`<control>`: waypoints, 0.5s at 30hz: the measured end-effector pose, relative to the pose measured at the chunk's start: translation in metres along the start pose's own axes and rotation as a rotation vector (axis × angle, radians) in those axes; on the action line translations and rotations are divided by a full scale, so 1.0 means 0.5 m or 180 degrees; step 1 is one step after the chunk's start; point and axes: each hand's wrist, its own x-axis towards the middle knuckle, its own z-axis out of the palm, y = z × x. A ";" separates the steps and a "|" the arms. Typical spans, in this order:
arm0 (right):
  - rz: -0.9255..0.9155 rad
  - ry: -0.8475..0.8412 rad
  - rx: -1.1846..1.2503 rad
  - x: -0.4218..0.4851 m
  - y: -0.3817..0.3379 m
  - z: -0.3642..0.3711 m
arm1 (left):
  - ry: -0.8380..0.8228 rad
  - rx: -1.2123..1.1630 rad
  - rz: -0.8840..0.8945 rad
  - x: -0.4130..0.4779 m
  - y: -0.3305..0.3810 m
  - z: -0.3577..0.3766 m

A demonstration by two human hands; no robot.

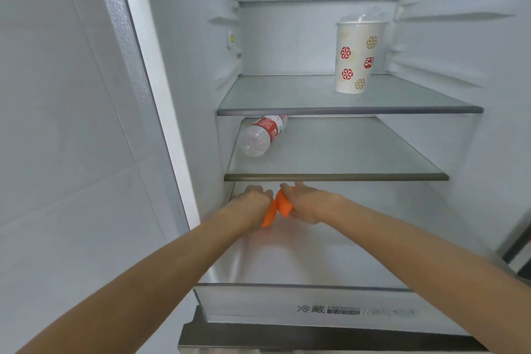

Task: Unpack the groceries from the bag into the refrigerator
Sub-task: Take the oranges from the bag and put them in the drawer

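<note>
Both my arms reach into the open refrigerator, onto its lowest shelf (330, 253). My left hand (254, 204) grips an orange fruit (269, 217) from above. My right hand (304, 204) grips a second orange fruit (283, 205) right beside it. The two fruits sit close together, nearly touching, at the shelf's back left. My fingers hide most of each fruit. The grocery bag is out of view.
A clear water bottle (263, 135) with a red label lies on its side on the middle glass shelf (336, 177). A lidded paper cup (356, 57) with red and gold motifs stands on the upper shelf (350, 110). A drawer front (316, 304) sits below my arms.
</note>
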 end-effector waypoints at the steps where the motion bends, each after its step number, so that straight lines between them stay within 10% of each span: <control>1: 0.0068 -0.0007 0.0014 0.005 -0.006 0.002 | 0.0030 0.0121 -0.0039 0.003 0.000 0.000; 15: 0.0326 -0.0074 -0.0361 -0.016 -0.005 -0.004 | 0.0685 0.0602 0.0014 0.014 -0.002 0.000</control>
